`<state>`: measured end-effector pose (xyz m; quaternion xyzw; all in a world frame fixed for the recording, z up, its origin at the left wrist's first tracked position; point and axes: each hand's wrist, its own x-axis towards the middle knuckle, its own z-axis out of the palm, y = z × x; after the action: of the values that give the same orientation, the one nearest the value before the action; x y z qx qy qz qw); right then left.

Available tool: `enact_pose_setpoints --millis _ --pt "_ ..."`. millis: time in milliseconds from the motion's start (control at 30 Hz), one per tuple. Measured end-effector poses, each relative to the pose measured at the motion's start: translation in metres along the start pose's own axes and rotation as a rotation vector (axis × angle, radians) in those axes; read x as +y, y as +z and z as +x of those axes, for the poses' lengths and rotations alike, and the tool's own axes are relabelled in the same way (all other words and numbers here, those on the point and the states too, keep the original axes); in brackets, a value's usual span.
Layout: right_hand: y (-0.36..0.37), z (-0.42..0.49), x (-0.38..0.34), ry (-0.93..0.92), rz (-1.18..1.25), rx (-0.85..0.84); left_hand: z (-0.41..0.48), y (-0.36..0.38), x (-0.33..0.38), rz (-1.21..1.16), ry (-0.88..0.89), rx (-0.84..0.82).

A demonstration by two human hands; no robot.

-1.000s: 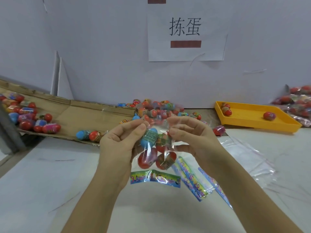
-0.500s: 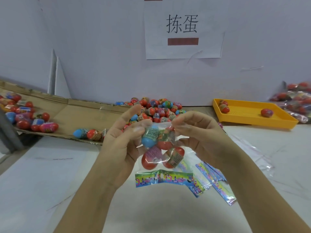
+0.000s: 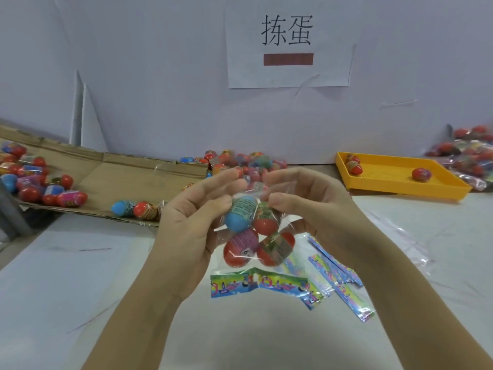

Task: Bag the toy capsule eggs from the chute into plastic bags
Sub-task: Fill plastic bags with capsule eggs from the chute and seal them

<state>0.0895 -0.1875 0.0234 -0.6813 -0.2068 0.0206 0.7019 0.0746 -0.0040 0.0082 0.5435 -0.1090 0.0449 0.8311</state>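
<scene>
Over the middle of the counter (image 3: 80, 289), the left hand (image 3: 192, 222) and right hand (image 3: 314, 209) pinch the top of a clear plastic bag (image 3: 256, 285) between thumbs and fingers. Four capsule eggs (image 3: 241, 247) sit inside it, one blue and three red. Flat empty bags (image 3: 338, 279) lie just below. At the back edge, loose eggs (image 3: 240, 161) pile where the cardboard chute (image 3: 120, 177) ends. A yellow tray (image 3: 400, 189) holding three eggs sits back right.
</scene>
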Motion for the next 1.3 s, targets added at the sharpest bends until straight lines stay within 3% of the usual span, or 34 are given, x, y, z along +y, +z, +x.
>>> enact_pose_setpoints --millis 200,500,633,800,1067,1300 --pt "0.001 0.000 -0.001 -0.012 0.138 -0.015 -0.002 0.003 0.004 -0.052 0.024 0.010" --pt "-0.005 -0.005 -0.011 -0.090 0.216 -0.193 -0.006 0.001 0.008 -0.264 0.007 -0.117" --pt "-0.007 -0.004 -0.012 -0.078 0.184 -0.194 -0.008 0.002 0.012 -0.340 -0.013 -0.152" --pt "-0.007 -0.005 -0.011 -0.088 0.193 -0.199 -0.007 0.005 0.009 -0.148 0.013 -0.067" --pt "-0.011 -0.006 -0.013 -0.136 0.218 -0.191 -0.007 -0.002 0.007 -0.311 -0.018 -0.156" --pt "-0.017 -0.004 -0.013 -0.070 0.392 -0.082 -0.005 -0.005 0.004 -0.195 0.019 -0.168"
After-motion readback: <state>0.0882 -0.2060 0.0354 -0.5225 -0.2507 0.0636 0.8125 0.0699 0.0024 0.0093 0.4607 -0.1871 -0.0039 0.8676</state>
